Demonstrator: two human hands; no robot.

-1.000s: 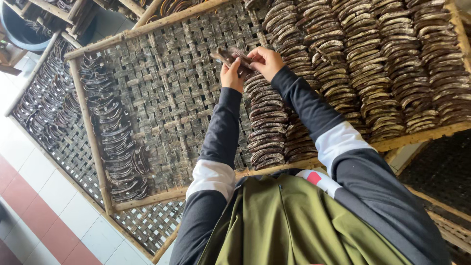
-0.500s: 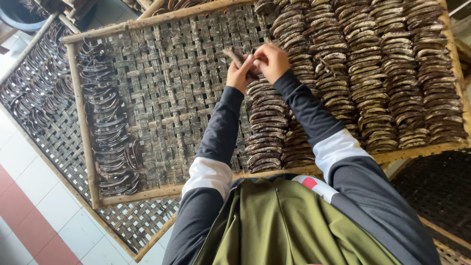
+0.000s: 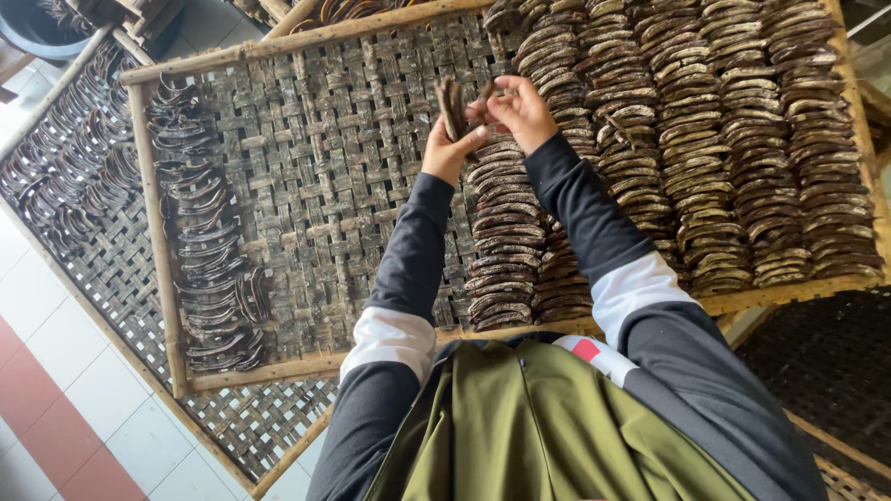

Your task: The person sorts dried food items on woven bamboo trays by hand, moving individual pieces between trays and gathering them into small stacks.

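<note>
Left hand (image 3: 447,148) closed on dark curved strips (image 3: 452,107); right hand (image 3: 522,109) pinching same strips – above woven tray (image 3: 306,176).

hidden: left hand (image 3: 448,148) palm, turned away; strips (image 3: 453,107) partly behind fingers | covered: tray (image 3: 306,371) near edge under sleeves | cut off: bucket (image 3: 37,28) at top-left corner; lower tray (image 3: 93,269) at left edge
</note>
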